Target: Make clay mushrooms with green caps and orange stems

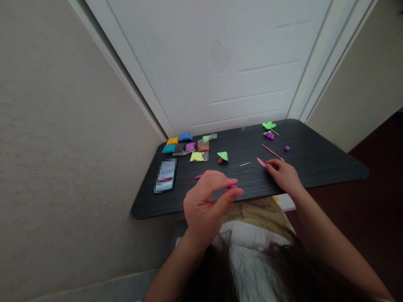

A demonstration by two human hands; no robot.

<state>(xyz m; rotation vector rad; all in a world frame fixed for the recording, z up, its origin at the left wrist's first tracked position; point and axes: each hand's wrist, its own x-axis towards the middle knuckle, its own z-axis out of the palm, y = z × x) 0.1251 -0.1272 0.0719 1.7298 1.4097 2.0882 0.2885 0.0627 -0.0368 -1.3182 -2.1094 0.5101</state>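
Note:
A small piece of purple clay (pixel 233 186) is pinched between the thumb and forefinger of my left hand (pixel 206 203), raised over the table's near edge. My right hand (pixel 283 174) rests low over the table with its fingertips closed on the end of a pink plastic clay knife (pixel 261 162). Just beyond that hand lies a thin pink stick tool (pixel 273 152). A purple clay strip (pixel 198 176) shows partly behind my left hand. Between the hands and farther back are a thin yellow-green clay strand (pixel 245 164) and a green-topped clay shape with an orange-brown base (pixel 222 157).
The dark table (pixel 327 161) stands against a white door panel. Several clay packets (pixel 190 147) and a phone (pixel 166 176) lie on the left. A purple clay ball (pixel 286 148), a purple berry-like cluster (pixel 269 135) and a green clay leaf shape (pixel 268 125) lie at the right.

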